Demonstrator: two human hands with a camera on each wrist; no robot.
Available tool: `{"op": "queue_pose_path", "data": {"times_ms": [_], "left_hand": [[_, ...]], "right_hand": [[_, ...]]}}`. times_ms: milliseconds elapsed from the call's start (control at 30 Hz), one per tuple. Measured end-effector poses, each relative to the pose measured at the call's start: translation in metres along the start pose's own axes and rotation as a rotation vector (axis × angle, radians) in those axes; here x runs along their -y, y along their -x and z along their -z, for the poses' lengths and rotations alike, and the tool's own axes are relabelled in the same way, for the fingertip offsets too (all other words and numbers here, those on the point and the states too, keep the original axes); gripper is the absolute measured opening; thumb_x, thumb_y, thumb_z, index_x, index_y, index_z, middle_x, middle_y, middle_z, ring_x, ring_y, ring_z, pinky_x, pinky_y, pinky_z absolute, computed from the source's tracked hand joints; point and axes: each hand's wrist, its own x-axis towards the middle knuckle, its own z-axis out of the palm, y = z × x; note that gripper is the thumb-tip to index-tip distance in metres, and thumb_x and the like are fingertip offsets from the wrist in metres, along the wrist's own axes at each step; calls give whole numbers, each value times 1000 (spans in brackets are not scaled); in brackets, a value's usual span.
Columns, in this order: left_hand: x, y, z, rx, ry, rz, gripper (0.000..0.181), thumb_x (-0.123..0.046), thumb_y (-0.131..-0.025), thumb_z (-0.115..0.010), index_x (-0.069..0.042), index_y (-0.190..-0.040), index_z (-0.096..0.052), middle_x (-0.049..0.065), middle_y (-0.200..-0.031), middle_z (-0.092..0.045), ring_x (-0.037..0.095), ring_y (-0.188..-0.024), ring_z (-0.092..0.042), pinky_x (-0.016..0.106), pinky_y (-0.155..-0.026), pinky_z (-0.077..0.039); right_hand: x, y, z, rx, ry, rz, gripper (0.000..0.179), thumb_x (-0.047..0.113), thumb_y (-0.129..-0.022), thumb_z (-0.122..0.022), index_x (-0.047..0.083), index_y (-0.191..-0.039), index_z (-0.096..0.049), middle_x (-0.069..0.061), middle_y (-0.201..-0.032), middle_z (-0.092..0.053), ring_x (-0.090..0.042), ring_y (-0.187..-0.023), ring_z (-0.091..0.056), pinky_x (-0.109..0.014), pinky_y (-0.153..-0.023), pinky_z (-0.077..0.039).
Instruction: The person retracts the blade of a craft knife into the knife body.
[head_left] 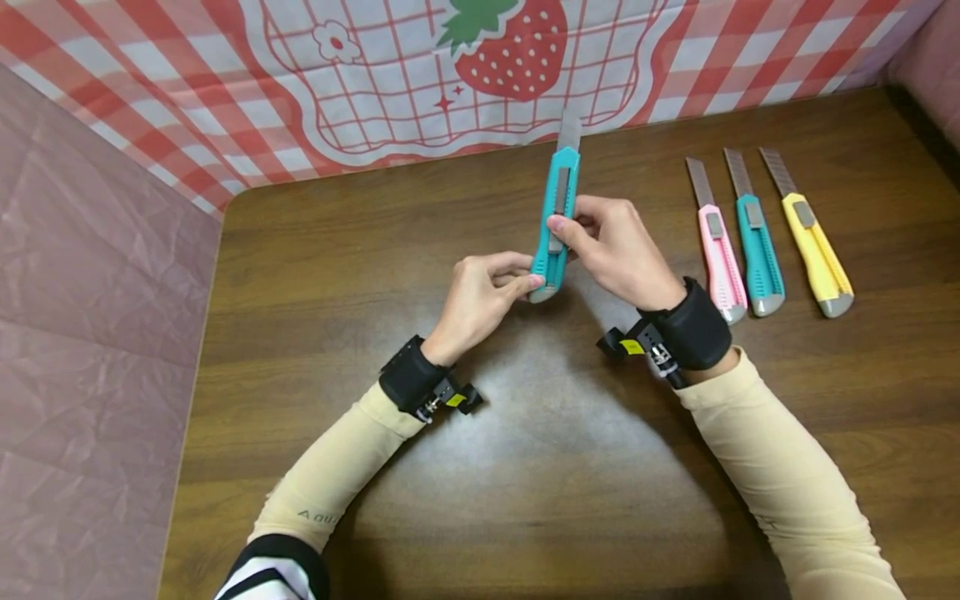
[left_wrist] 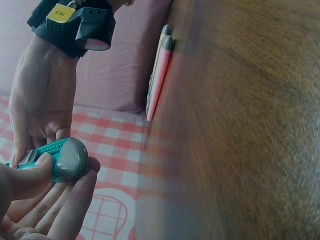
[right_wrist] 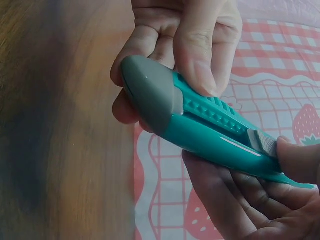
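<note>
Holding, left hand [head_left: 480,300]: thumb and fingers pinch the held teal cutter [head_left: 551,208] at its near end, beside the grey end cap [right_wrist: 150,90]; opening reduced to the thickness of the body.
Holding, right hand [head_left: 626,250]: thumb tip rests on the grey slider [right_wrist: 262,142]; fingers support the body from behind; opening likewise reduced to the body.
Left arm pose: forearm in a cream left sleeve [head_left: 330,475], slanting from the near left toward the middle of the counter [head_left: 315,267]; left wrist band [head_left: 408,375] just behind the hand.
Right arm pose: forearm in a cream right sleeve [head_left: 787,483], slanting from the near right; right wrist band [head_left: 697,325] near the end of the pink cutter [head_left: 723,262].
Held cutter position: raised off the counter, toward its far edge; blade [head_left: 570,132] exposed, pointing away from the person and leaning slightly right.
Cutters on counter: pink cutter, second teal cutter [head_left: 761,258] and yellow cutter [head_left: 817,250], side by side in that order toward the right edge; blades exposed, tips toward the far edge.
Backdrop: checked cloth [head_left: 360,92] with a strawberry print, along the far edge.
</note>
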Motion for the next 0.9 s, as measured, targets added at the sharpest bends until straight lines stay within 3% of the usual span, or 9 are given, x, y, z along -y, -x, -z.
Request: {"op": "queue_pose_path", "data": {"times_ms": [200, 400, 633, 800, 900], "left_hand": [[0, 1, 0, 3, -19, -6, 20, 0, -84, -66, 7, -102, -65, 21, -85, -69, 21, -69, -66, 47, -67, -58], [-1, 0, 1, -2, -30, -21, 20, 1, -84, -66, 9, -102, -65, 22, -83, -69, 23, -69, -66, 49, -66, -58], [36, -11, -1, -4, -15, -36, 20, -10, -83, -69, -1, -102, -67, 11, -82, -71, 6, -70, -65, 38, -64, -60], [24, -9, 1, -8, -17, -26, 21, -8, -83, -69, 1, -102, -67, 14, -84, -70, 8, -76, -65, 31, -68, -59], [10, -5, 3, 3, -17, -18, 21, -4, -83, -68, 5, -102, -66, 19, -85, -70, 14, -77, -66, 36, -70, -59]], "right_hand": [[1, 1, -1, 2, 9, -13, 20, 18, -95, -54, 1, -102, -63, -8, -84, -67, -12, -68, -62, -21, -53, -47], [1, 1, -4, 4, -14, -14, 16, 12, -91, -58, -2, -101, -61, -11, -87, -67, -11, -78, -64, -18, -66, -54], [1, 0, -5, -15, -1, -33, 19, 16, -92, -58, 1, -104, -61, -7, -89, -67, -7, -80, -64, -30, -73, -58], [2, 0, -3, -11, -6, -42, 20, 16, -92, -58, 1, -106, -60, -7, -90, -66, -8, -81, -64, -29, -73, -58], [2, 0, -2, -5, -8, -46, 21, 15, -92, -58, 1, -107, -60, -7, -91, -66, -9, -81, -64, -28, -73, -57]]}}
